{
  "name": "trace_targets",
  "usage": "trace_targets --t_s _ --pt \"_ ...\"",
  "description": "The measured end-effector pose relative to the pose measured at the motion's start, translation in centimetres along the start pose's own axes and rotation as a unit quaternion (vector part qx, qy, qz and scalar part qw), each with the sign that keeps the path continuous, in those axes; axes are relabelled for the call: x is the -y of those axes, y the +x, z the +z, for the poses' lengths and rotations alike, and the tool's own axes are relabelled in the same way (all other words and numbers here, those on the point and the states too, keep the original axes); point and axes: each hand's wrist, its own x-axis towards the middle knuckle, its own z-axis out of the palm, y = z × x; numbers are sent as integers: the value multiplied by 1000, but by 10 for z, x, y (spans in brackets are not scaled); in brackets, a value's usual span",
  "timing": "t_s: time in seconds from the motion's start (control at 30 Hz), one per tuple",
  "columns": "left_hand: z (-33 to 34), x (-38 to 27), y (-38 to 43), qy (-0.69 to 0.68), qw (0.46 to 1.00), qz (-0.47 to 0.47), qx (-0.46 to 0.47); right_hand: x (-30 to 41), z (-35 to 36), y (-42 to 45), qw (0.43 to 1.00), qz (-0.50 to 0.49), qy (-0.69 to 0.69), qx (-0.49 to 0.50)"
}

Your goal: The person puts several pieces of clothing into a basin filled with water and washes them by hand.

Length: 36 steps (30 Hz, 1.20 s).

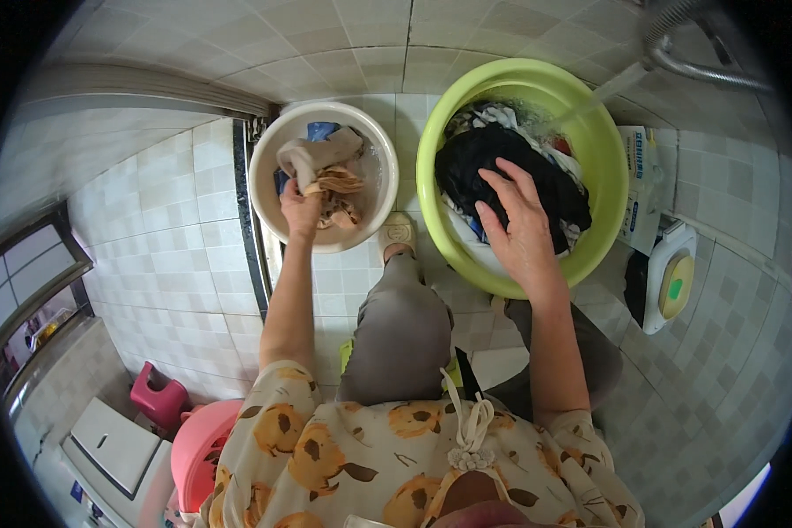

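Note:
My left hand [301,210] reaches into a cream plastic basin [389,188] and grips a tan cloth [338,181]. A beige cloth [317,153], a blue cloth [322,131] and foamy water share that basin. To the right, a lime-green plastic tub [604,155] holds a heap of wet clothes. Over the black garment [475,155] on top of the heap is my right hand [518,228], fingers apart and holding nothing. Whether its fingertips touch the fabric is hard to tell. A water stream [591,100] pours into the tub from the upper right.
A metal shower hose [716,74] runs along the wall. Right of the tub are a white printed box [639,185] and a white container with a yellow-green lid [677,287]. A pink basket [195,449], pink stool [158,399] and white lidded appliance [115,445] stand lower left.

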Motion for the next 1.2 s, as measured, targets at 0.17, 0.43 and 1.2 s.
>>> trace_targets --t_s 0.17,0.43,1.2 --pt "-51 -72 7 -309 941 -135 18 10 -2 -9 997 26 72 -3" --pt "-124 -244 -24 -443 887 -58 116 58 42 4 982 -62 151 99" --pt "-72 -502 -180 -625 714 75 307 34 -183 13 830 -74 529 -157"
